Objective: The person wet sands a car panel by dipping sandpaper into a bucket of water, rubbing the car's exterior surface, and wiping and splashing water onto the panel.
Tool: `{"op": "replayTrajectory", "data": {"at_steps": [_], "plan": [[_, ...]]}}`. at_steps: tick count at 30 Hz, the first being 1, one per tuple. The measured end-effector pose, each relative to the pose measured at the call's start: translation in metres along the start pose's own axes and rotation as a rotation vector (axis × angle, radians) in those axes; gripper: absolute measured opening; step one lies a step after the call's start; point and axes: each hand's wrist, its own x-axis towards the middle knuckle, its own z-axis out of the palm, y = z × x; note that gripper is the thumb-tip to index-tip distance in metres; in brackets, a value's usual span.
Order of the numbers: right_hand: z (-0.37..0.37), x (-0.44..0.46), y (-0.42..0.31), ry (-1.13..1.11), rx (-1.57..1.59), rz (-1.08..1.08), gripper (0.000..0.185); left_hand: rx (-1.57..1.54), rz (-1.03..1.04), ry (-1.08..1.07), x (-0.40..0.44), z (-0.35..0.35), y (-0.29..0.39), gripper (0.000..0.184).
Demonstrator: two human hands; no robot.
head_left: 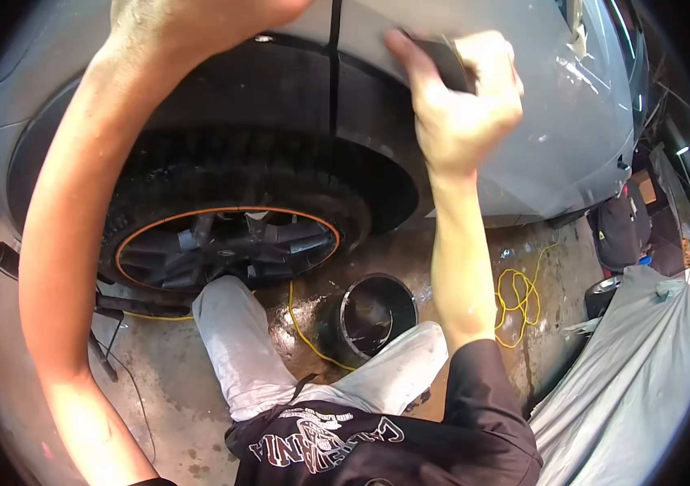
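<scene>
Near the top centre-right, my right hand [466,101] is closed around a dark flat pad [445,61], held against or just over the car's light grey body panel [551,130], above the black wheel arch trim [377,89]. My left hand [207,20] is at the top edge, over the panel left of the dark vertical line; its fingers are cut off by the frame. Below both hands is the wheel [232,243], with a black tyre and an orange ring round its rim.
A black bucket [377,316] stands on the wet floor between my knees. Yellow cord [521,304] lies coiled at its right. A grey cloth cover [624,373] drapes at the lower right. Black bags [620,227] sit behind it. A dark stand [110,324] is at the left.
</scene>
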Motion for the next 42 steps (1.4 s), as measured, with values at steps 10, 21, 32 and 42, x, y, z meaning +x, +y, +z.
{"op": "replayTrajectory", "data": {"at_steps": [10,21,32,42], "plan": [[0.011,0.003,-0.002,0.005,0.075,-0.109,0.024,0.054,-0.018,-0.021,-0.002,0.001,0.003,0.069],[0.009,-0.002,-0.009,0.014,-0.008,-0.052,0.026,-0.143,-0.048,0.003,0.002,-0.014,0.011,0.072],[0.013,0.000,-0.014,0.023,-0.014,-0.069,0.024,-0.233,-0.040,-0.010,0.004,-0.018,0.007,0.074],[0.025,0.011,-0.019,0.121,0.014,-0.051,0.025,-0.113,-0.028,-0.048,0.004,-0.014,0.008,0.070]]}}
